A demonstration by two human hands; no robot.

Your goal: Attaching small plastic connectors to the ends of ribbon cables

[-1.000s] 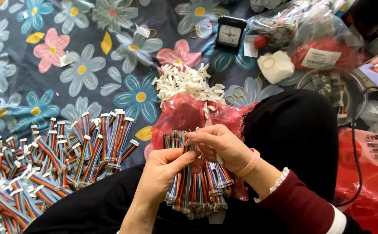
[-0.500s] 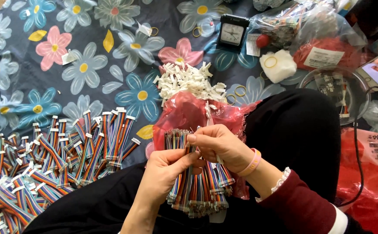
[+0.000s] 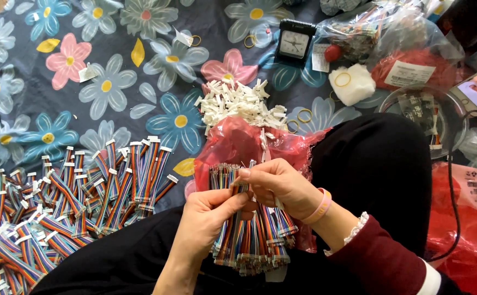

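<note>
My left hand (image 3: 208, 216) and my right hand (image 3: 279, 183) meet over my lap. Together they pinch the top of a bundle of multicoloured ribbon cables (image 3: 249, 235) that hangs down between them. The thumb and fingers of both hands close on one cable strip at the bundle's upper end. Behind the hands lies a red plastic bag (image 3: 233, 142) with a heap of small white plastic connectors (image 3: 238, 104) on it.
A big pile of finished cables with white ends (image 3: 58, 213) lies on the flowered cloth (image 3: 85, 65) at my left. A small black clock (image 3: 296, 43), yellow rubber bands (image 3: 304, 114), clear bags of parts (image 3: 391, 38) and a round glass dish (image 3: 424, 114) sit at the back right.
The hands stay on the cable bundle; only the fingers shift slightly at its top. The view has drifted a little.
</note>
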